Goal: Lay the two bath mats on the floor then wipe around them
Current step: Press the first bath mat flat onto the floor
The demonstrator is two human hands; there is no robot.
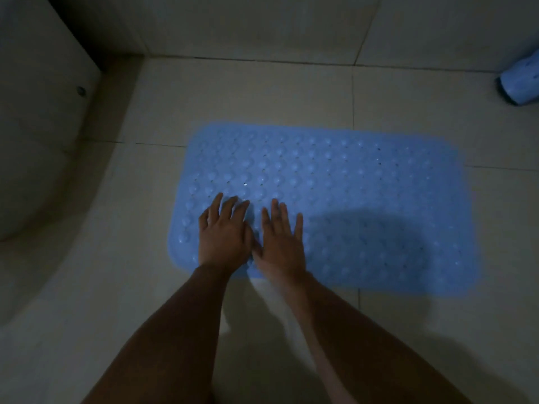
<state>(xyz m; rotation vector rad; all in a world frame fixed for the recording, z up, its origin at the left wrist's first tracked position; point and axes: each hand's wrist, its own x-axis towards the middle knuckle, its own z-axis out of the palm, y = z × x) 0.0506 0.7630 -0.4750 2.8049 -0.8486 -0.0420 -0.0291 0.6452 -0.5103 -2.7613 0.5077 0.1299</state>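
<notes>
Head view: we press left hand (223,237) and right hand (281,243), both flat and empty, on one laid blue mat (350,199); the second (rolled, at two o'clock) (519,83) waits, wiping undone.

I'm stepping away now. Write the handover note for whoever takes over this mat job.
Left hand: open, flat on the mat, near its left end.
Right hand: open, flat beside it, thumbs close together.
Mat: spread flat on the floor.
Roll: blue, far right by the wall, probably the second mat, still rolled.
Done: first mat laid.
Left: lay the second, then wipe around both. No cloth in view.
</notes>
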